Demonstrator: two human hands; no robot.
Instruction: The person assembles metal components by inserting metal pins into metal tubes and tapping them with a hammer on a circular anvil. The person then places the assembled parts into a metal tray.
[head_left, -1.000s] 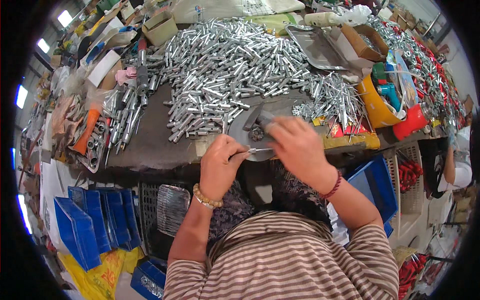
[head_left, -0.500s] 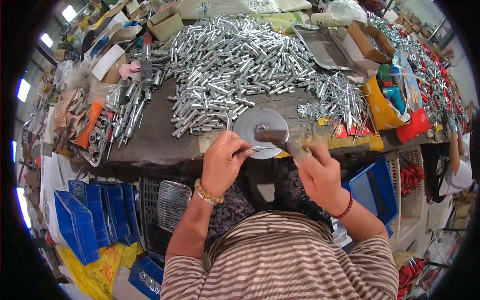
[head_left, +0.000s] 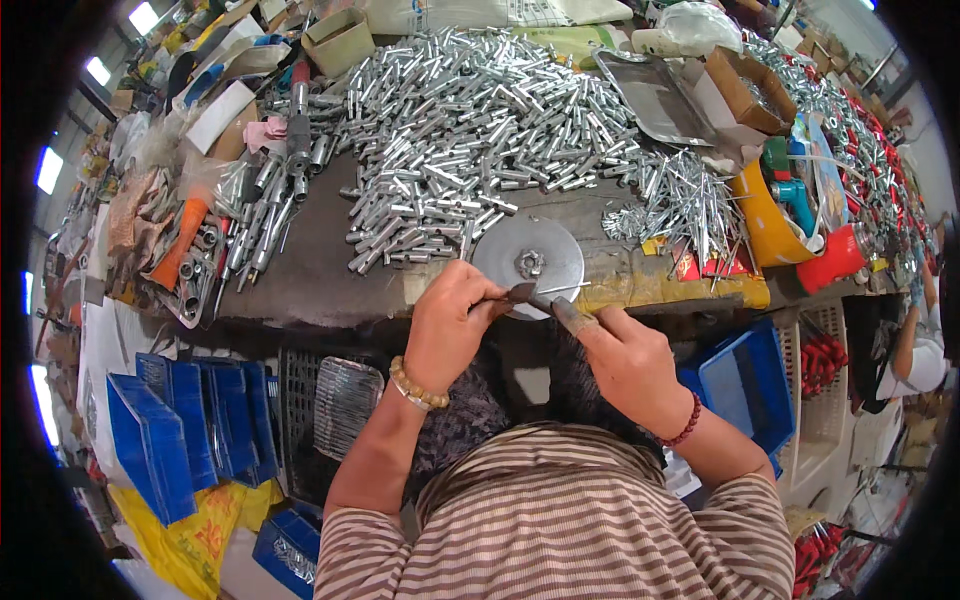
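My right hand (head_left: 640, 368) is wrapped round the handle of a hammer (head_left: 565, 312). The hammer's dark head (head_left: 522, 292) lies low at my left fingertips, over the near part of a round metal disc (head_left: 490, 250). My left hand (head_left: 450, 325) is closed in a pinch on a small metal tube, now mostly hidden by the hammer head. A thin metal pin (head_left: 570, 289) sticks out to the right past the head. Small metal bits (head_left: 530, 264) sit in the disc's middle.
Beyond the disc spreads a large heap of metal tubes (head_left: 480, 130). Loose pins (head_left: 690, 200) lie to the right. Pliers and sockets (head_left: 265, 215) crowd the left. Blue bins (head_left: 150, 440) stand below left, another blue bin (head_left: 745, 385) below right. A person (head_left: 915, 350) is at far right.
The hammer has come down from its raised, blurred position onto the work at my left fingertips. My right hand has dropped with it; my left hand stays nearly in place.
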